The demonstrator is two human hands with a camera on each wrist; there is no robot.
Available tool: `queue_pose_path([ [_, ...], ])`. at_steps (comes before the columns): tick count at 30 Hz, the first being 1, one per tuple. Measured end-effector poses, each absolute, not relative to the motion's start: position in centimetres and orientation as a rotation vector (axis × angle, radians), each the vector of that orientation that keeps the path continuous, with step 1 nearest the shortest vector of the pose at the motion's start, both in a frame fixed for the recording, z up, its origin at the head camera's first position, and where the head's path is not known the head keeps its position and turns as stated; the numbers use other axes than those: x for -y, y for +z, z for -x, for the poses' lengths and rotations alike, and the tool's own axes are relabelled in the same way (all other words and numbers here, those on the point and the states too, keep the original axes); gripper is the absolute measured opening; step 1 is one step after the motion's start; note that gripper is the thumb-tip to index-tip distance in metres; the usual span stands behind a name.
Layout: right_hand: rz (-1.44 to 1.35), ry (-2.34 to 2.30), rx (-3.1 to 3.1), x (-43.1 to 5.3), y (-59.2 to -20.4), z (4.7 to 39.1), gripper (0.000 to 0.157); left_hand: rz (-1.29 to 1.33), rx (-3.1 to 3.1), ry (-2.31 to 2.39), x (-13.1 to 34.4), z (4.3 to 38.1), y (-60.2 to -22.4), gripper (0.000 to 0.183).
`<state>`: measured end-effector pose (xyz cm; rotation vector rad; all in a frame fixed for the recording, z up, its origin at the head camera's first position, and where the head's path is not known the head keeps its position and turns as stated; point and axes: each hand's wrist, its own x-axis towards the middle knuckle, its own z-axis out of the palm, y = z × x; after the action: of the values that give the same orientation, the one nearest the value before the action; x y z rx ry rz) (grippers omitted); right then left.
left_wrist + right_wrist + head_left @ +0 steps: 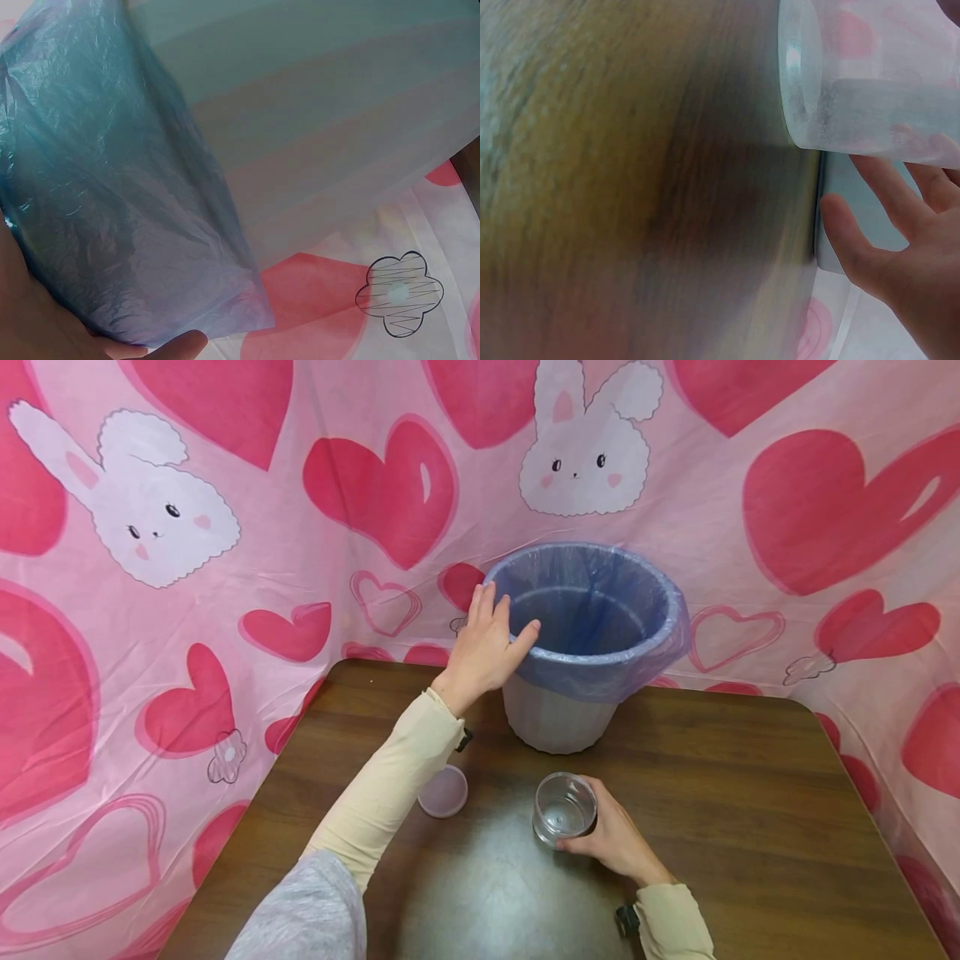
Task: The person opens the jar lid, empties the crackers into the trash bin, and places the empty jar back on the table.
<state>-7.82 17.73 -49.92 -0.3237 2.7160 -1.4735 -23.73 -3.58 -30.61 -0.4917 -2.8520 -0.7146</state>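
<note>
A white waste bin (558, 718) stands on the table, lined with a blue plastic bag (645, 664) folded over its rim. My left hand (487, 647) rests against the left side of the rim, its fingers mostly straight. The left wrist view shows that hand along the edge of the bag (97, 187). Nearer to me, my right hand (618, 839) grips a clear open-topped jar (561, 814) from its right side, thumb in front and fingers behind. In the right wrist view the jar (870, 82) hides some fingertips; whether its base touches the table I cannot tell.
Left of the jar lies a round pale lid (442, 792), close beside my left sleeve. The brown wooden table (750, 827) ends at pink cloth (420, 610) printed with hearts and rabbits, which hangs behind the bin and along both sides.
</note>
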Motion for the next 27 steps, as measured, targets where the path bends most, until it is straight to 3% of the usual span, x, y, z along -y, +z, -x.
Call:
queue_pose_path([
  [27,0.288,-1.479,-2.689,-17.66,-50.23,7.85,0.095,0.490,2.855,-0.706,3.58,23.64,-30.58,0.078],
])
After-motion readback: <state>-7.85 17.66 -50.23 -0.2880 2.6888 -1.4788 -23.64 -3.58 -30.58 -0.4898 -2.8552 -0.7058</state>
